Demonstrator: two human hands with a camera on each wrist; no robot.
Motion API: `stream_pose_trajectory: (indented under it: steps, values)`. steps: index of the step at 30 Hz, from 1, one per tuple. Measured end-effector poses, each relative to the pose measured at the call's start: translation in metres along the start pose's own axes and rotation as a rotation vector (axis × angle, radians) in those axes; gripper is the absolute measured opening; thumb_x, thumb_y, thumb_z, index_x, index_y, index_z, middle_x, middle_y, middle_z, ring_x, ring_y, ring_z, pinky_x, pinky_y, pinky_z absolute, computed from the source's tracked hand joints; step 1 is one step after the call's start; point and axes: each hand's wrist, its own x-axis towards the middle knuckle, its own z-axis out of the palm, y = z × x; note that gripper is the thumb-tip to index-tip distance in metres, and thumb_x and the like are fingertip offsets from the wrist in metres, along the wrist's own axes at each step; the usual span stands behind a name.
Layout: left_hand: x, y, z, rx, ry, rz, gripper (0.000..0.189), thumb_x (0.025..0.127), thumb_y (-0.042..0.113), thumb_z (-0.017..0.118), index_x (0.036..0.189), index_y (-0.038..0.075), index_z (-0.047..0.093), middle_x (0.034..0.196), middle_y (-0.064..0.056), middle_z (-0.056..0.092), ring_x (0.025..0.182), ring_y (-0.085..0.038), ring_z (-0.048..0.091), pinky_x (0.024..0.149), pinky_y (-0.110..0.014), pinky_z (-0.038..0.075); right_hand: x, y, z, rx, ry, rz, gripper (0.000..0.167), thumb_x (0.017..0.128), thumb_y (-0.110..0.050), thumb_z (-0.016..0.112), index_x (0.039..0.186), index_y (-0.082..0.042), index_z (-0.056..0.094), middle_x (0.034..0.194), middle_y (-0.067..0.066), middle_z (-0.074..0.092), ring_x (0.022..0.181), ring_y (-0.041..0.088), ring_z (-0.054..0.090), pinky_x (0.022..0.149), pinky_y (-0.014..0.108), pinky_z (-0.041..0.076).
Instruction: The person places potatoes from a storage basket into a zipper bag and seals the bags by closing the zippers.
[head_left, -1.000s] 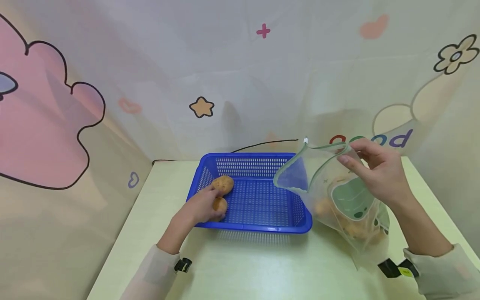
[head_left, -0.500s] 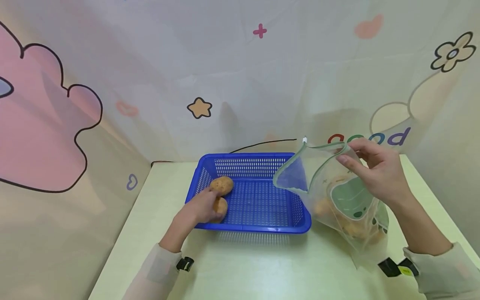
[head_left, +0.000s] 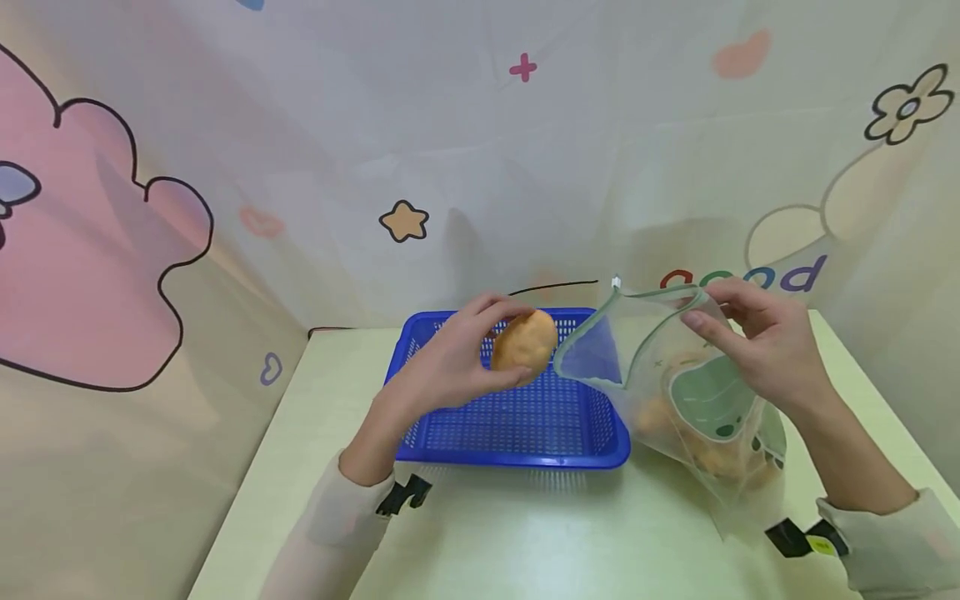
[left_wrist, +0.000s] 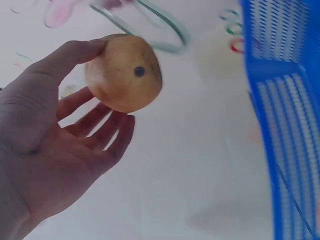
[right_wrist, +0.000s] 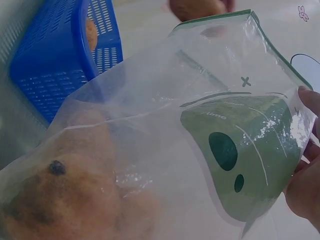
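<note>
My left hand (head_left: pixel 457 354) grips a potato (head_left: pixel 527 346) between thumb and fingers, above the blue basket (head_left: pixel 517 458) and just left of the bag's mouth. In the left wrist view, the potato (left_wrist: pixel 125 75) shows a dark spot, with the fingertips against its side. My right hand (head_left: pixel 772 342) pinches the green-edged rim of a clear zip bag (head_left: pixel 652 367), whose mouth gapes toward the left. Potatoes (right_wrist: pixel 65 190) lie in the bottom of the bag, behind its green print. Another potato (right_wrist: pixel 91 35) sits in the basket, hidden behind my left hand in the head view.
A pale table (head_left: pixel 487 533) bears the basket and the bag. Behind it hangs a printed cloth (head_left: pixel 465 158) with a star, hearts and letters. The bag stands close against the basket's right side. Black straps (head_left: pixel 405 494) circle both sleeves at the wrists.
My left hand has lifted a potato out of the basket's left end and carried it up and right, toward the bag's mouth. The right hand keeps its hold on the bag.
</note>
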Motion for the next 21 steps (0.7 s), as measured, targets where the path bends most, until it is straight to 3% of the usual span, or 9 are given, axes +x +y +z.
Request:
stream_pose_trajectory:
  steps: [4, 7, 13, 21]
  values:
    - [0.028, 0.019, 0.007, -0.063, 0.011, 0.130, 0.064, 0.089, 0.015, 0.087, 0.146, 0.009, 0.059, 0.140, -0.003, 0.055, 0.125, -0.014, 0.055, 0.097, -0.023, 0.055, 0.000, 0.004, 0.000, 0.015, -0.012, -0.033, 0.021, 0.084, 0.029, 0.065, 0.101, 0.018, 0.069, 0.093, 0.010, 0.074, 0.081, 0.017, 0.059, 0.070, 0.019, 0.051]
    - [0.046, 0.026, 0.016, -0.088, -0.001, 0.172, 0.063, 0.090, 0.013, 0.085, 0.147, 0.006, 0.058, 0.142, -0.007, 0.055, 0.130, -0.016, 0.054, 0.101, -0.021, 0.052, 0.002, 0.004, -0.001, -0.028, -0.010, -0.038, 0.022, 0.083, 0.030, 0.066, 0.100, 0.017, 0.069, 0.092, 0.009, 0.073, 0.080, 0.017, 0.058, 0.070, 0.018, 0.051]
    - [0.066, 0.026, 0.037, -0.163, -0.010, 0.163, 0.068, 0.091, 0.012, 0.085, 0.150, 0.005, 0.054, 0.141, -0.009, 0.055, 0.128, -0.018, 0.057, 0.098, -0.022, 0.053, 0.004, 0.001, -0.001, -0.086, -0.015, -0.004, 0.020, 0.086, 0.025, 0.069, 0.102, 0.014, 0.070, 0.091, 0.006, 0.069, 0.080, 0.016, 0.058, 0.072, 0.018, 0.052]
    - [0.068, 0.023, 0.057, -0.136, -0.048, 0.133, 0.074, 0.092, 0.018, 0.085, 0.154, 0.008, 0.048, 0.140, -0.006, 0.056, 0.122, -0.014, 0.056, 0.090, -0.020, 0.055, 0.003, 0.002, -0.003, -0.032, 0.015, -0.022, 0.019, 0.084, 0.027, 0.069, 0.100, 0.017, 0.070, 0.090, 0.010, 0.074, 0.080, 0.017, 0.061, 0.071, 0.020, 0.053]
